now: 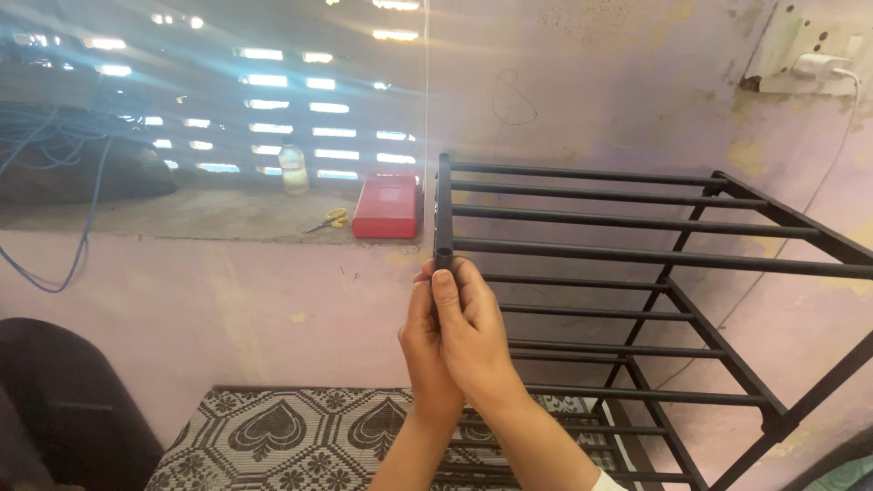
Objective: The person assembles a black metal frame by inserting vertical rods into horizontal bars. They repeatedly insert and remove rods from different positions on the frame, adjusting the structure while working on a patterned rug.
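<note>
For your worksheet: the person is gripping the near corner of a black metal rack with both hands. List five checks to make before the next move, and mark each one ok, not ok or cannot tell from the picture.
1. Both hands on the rack: left hand and right hand wrap the front corner post together. Ok.
2. Grip below the top rail, not over the open post end: ok.
3. Top shelf bars lie parallel and seated in the side rail: ok.
4. Post joint under the hands fully seated: hidden by fingers. Cannot tell.
5. Charger cable hangs behind the rack's far side: whether it touches, cannot tell.
</note>
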